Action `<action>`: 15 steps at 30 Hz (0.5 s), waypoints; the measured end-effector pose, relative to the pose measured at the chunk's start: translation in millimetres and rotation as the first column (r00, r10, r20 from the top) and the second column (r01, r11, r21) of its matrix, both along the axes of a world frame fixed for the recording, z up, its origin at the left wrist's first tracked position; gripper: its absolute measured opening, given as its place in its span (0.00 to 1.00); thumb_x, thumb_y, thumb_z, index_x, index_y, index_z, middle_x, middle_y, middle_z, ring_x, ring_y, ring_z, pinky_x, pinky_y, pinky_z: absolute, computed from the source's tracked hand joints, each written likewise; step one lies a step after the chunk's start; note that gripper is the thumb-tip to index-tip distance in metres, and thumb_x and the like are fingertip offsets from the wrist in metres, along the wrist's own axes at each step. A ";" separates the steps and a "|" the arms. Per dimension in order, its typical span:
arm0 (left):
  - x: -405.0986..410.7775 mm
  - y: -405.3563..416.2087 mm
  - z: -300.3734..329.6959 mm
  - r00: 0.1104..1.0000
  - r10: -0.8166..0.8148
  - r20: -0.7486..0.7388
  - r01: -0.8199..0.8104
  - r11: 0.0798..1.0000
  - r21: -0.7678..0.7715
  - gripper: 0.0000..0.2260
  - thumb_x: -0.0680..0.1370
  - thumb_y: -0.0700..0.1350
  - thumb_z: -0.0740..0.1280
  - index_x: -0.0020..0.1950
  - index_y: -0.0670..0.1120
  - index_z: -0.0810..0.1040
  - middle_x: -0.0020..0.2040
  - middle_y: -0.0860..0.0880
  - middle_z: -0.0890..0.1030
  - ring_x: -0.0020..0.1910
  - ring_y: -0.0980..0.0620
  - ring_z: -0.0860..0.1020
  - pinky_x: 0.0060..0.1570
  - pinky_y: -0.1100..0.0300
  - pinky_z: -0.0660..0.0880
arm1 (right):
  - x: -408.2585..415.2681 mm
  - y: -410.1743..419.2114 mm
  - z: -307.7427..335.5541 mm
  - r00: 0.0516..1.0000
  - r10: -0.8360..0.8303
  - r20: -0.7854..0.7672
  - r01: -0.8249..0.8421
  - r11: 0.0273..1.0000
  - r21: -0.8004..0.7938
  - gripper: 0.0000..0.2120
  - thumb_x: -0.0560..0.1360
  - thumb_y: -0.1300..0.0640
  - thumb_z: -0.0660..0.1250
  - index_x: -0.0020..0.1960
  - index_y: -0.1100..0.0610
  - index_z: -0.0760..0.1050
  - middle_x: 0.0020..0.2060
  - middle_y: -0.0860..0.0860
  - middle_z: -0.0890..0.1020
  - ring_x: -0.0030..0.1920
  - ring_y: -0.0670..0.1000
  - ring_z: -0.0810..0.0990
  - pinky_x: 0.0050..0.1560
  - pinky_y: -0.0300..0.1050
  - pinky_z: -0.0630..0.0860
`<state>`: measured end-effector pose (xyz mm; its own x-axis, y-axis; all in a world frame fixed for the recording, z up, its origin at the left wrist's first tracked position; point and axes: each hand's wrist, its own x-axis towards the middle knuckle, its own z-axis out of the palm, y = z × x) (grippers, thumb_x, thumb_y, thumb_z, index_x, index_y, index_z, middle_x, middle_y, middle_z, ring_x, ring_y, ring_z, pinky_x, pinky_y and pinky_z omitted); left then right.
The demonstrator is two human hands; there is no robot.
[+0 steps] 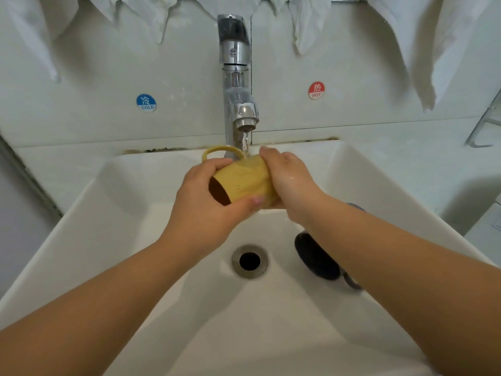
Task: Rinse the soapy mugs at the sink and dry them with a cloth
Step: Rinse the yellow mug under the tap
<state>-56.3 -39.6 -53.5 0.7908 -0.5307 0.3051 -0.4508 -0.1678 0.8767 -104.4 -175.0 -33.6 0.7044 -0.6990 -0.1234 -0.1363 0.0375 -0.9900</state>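
Note:
A yellow mug [245, 180] lies on its side under the running chrome faucet [236, 77], its dark opening turned toward the lower left and its handle pointing up at the back. My left hand [206, 204] grips it near the rim. My right hand [291, 183] wraps around its base end, wet. Water falls onto the mug's upper side. A dark mug [315, 256] lies on its side in the white sink [122, 218], right of the drain, partly hidden by my right forearm.
The drain hole [249, 261] sits in the middle of the basin. White cloths [423, 50] hang on the wall above, to the left and right. Cold [146, 103] and hot [316, 90] stickers flank the faucet. A metal rack [485, 126] stands at the right edge.

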 end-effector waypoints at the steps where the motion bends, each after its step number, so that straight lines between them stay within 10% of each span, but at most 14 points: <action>1: 0.4 -0.2 -0.2 1.000 -0.007 -0.005 0.007 1.000 -0.006 0.26 0.67 0.50 0.78 0.61 0.59 0.72 0.55 0.58 0.72 0.54 0.58 0.73 0.52 0.49 0.79 | -1.3 -4.7 1.1 0.999 0.036 -0.009 -0.035 0.997 0.062 0.16 0.78 0.44 0.62 0.55 0.56 0.71 0.51 0.55 0.78 0.50 0.56 0.79 0.45 0.55 0.82; 6: 4.4 4.2 0.1 0.999 -0.040 0.008 0.040 0.996 -0.081 0.18 0.70 0.50 0.75 0.55 0.63 0.73 0.54 0.60 0.74 0.52 0.60 0.75 0.48 0.61 0.76 | -7.1 -11.1 3.8 0.929 0.371 0.013 -0.369 0.919 0.141 0.19 0.73 0.45 0.70 0.60 0.51 0.75 0.53 0.52 0.81 0.54 0.54 0.81 0.55 0.55 0.80; 15: 10.3 -3.9 1.5 0.992 0.024 -0.124 -0.055 0.965 -0.256 0.08 0.80 0.50 0.65 0.57 0.61 0.74 0.56 0.58 0.74 0.56 0.56 0.75 0.53 0.60 0.74 | 1.0 9.9 -4.4 0.970 0.216 0.113 -0.208 0.975 -0.079 0.14 0.76 0.44 0.66 0.57 0.50 0.71 0.48 0.49 0.79 0.45 0.48 0.80 0.39 0.43 0.81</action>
<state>-46.0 -43.6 -52.0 0.8483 -0.4138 0.3304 -0.3384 0.0562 0.9393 -103.4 -165.1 -38.0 0.8441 -0.5361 0.0121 -0.0145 -0.0454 -0.9989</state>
